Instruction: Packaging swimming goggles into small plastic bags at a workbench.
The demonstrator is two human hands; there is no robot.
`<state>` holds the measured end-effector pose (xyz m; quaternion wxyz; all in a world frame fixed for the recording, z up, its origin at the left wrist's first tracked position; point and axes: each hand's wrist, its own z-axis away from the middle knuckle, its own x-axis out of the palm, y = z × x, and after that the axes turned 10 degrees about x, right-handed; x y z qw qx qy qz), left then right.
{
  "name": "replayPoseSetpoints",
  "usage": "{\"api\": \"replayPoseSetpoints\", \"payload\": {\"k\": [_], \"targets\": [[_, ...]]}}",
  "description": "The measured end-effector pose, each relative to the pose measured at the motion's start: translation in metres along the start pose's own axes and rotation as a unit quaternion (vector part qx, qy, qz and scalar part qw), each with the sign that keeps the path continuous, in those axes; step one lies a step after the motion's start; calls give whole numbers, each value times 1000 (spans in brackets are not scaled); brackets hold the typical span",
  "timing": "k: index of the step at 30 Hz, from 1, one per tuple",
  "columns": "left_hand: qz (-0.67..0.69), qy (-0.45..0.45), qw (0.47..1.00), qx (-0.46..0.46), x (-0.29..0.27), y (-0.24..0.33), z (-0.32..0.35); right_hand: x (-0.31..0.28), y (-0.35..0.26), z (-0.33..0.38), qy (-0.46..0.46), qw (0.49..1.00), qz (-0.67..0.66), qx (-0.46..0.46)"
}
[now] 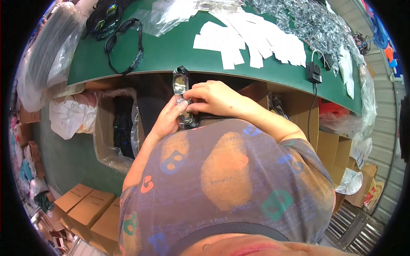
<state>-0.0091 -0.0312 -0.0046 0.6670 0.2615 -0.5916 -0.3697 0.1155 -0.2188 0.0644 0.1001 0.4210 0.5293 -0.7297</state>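
Observation:
Both of my hands meet just off the near edge of the green table, on a pair of swimming goggles (180, 84) with shiny lenses and a black strap. My left hand (171, 114) grips the goggles around the nose bridge, its thumb pressed on them. Over the same spot, my right hand (209, 96) has its fingers bent and pinched at the middle of the goggles. The fingertips hide what exactly the right hand pinches. One lens points toward the table, the other toward my body. Another pair of black goggles (110, 45) lies at the table's left, its strap looped.
On the green table (171, 53) lie white paper slips (222, 40), a heap of clear wrapped pieces (294, 21) and a black charger (314, 72) with a cable. An open carton (104, 141) stands at left; closed cartons (89, 209) sit lower left.

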Motion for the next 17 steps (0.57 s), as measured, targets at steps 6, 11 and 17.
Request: {"api": "replayPoseSetpoints", "payload": {"k": [6,11,17], "targets": [[113,28,993,-28,-7,1,5,-24,30,19,170,985,14,11],[58,3,998,5,-5,5,6,-32,58,45,305,892,327,66],[75,13,997,-24,-9,-1,3,-14,92,56,296,886,352,56]]}}
